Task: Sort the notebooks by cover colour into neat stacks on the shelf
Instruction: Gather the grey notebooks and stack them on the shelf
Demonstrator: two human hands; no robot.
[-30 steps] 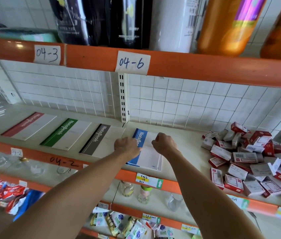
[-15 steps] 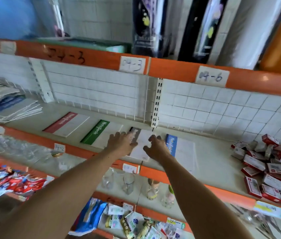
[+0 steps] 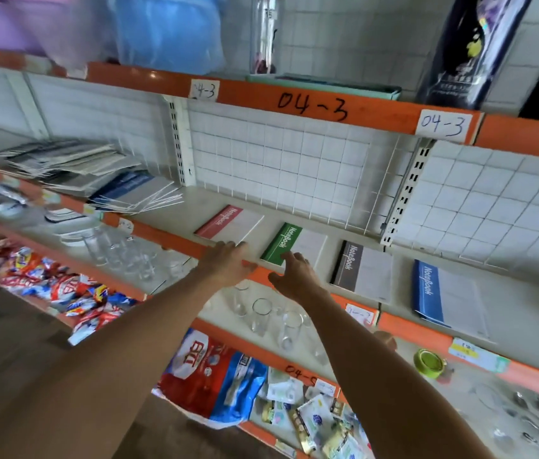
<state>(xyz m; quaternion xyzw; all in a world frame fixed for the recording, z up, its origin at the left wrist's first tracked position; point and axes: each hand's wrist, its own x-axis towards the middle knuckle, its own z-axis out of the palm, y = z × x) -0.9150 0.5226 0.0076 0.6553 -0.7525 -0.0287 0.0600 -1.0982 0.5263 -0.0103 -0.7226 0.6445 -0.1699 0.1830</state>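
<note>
Four notebooks lie flat in one row on the shelf: the red notebook, the green notebook, the grey notebook and the blue notebook. The left hand reaches with straight fingers to the near edge of the red notebook, holding nothing. The right hand is relaxed and spread, and its fingertips touch the near corner of the green notebook.

Both bare arms stretch forward, left hand and right hand flat, fingers relaxed, no grip.
</note>
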